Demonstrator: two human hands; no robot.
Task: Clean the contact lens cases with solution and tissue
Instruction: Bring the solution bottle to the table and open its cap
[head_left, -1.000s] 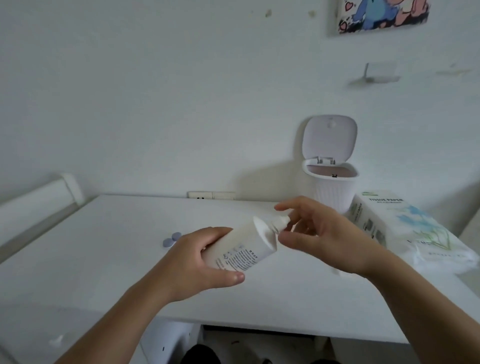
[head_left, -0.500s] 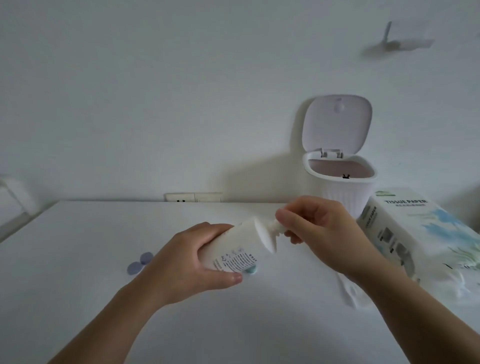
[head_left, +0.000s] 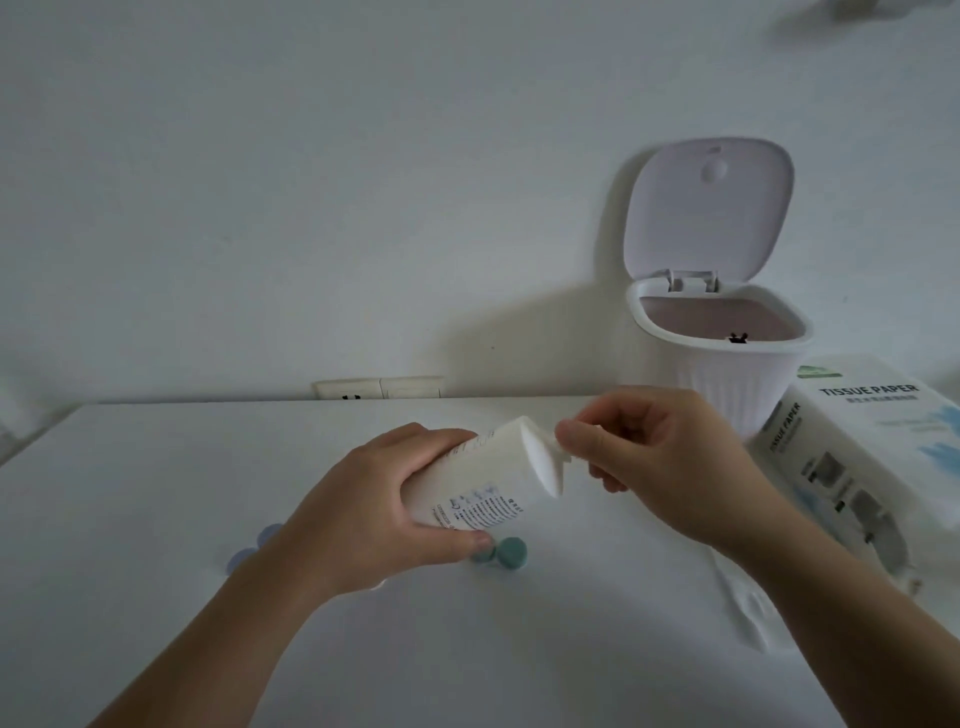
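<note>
White counter (head_left: 156, 467) carries everything, wall right behind it.

Tissue paper pack (head_left: 878, 447) lies at the far right edge, within right-arm reach, probably staged for the wipe step. A loose white sheet or wrapper tail (head_left: 743, 597) trails from it toward the near edge; can't tell which.

Small bin (head_left: 722, 384) stands against the wall just left of the pack, lid (head_left: 706, 208) flipped up, so used tissue can likely go straight in.

Solution bottle (head_left: 488, 478): held off the counter, lying near horizontal, neck end pointing right. Left hand (head_left: 363, 509) wraps the body from the left, fingers over the top, thumb underneath, wrist coming in from lower left. Reads as the steadying grip.

Right hand (head_left: 660, 457): fingers curled in, thumb and forefinger pinching at the neck where the cap would be. Cap itself is hidden by the fingers, so on or off is unclear. My read: cap is being worked, nothing dispensed yet.

Lens case parts, smallest:
- 2 teal round pieces (head_left: 504, 553) on the counter directly under the bottle, touching the left thumb tip in this view.
- 2 pale lilac round pieces (head_left: 254, 548) farther left, partly hidden behind the left wrist.

Can't tell caps from wells at this size. Both sets sit near the bottle, close for dosing.
</note>
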